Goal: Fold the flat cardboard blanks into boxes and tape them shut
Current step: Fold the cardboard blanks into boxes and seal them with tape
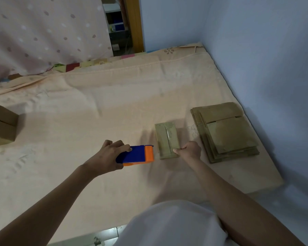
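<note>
Left hand (108, 157) fingers wrap blue-orange plastic tape dispenser (137, 155); right hand (189, 150) fingers pinch taped rectangular cardboard box (166, 140).

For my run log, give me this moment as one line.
left hand: grips blue-and-orange tape dispenser | right hand: holds small taped brown cardboard box on peach bedsheet | flat cardboard blanks stack: right of box

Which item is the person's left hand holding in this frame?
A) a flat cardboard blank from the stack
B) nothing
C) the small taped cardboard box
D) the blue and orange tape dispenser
D: the left hand grips the blue and orange plastic tape dispenser, while the right hand holds the small taped cardboard box.
</note>
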Action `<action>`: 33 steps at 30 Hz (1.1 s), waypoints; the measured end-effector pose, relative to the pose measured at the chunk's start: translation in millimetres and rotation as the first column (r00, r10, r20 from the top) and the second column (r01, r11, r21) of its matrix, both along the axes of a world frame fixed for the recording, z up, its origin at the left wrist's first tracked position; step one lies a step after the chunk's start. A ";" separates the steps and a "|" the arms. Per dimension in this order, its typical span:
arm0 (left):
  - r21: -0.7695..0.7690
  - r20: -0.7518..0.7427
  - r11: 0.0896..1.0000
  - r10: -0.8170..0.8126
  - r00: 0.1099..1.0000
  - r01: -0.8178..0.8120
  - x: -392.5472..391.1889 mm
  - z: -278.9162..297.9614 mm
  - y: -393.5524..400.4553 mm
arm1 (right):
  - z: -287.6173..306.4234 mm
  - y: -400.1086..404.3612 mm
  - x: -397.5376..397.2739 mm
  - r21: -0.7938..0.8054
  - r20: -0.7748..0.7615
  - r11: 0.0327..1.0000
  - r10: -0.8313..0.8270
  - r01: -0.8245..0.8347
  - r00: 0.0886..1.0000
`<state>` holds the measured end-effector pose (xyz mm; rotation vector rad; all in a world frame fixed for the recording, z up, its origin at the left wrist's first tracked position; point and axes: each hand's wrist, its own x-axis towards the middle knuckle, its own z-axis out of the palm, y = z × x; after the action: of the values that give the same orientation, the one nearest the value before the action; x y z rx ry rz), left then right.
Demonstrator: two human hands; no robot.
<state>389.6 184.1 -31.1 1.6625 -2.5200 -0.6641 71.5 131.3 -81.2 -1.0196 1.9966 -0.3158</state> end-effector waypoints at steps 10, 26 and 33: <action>-0.041 0.117 0.998 0.042 0.992 -0.037 -6.2 -3.9 11.7 | -1.4 -0.9 3.5 -0.006 -0.013 1.000 -0.002 0.002 1.000; 0.128 0.507 0.981 -0.192 0.840 0.147 -80.7 40.3 -49.9 | -4.9 2.1 7.2 -0.054 -0.064 0.997 0.056 -0.059 0.996; -0.020 0.627 0.999 -0.012 0.779 0.032 -51.5 13.5 -45.7 | -4.2 -0.8 8.1 -0.014 -0.058 0.999 0.049 -0.050 0.997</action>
<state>338.0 138.4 -17.6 2.1267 -2.9412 -0.0458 79.6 130.6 -85.4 -1.0970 2.0194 -0.2783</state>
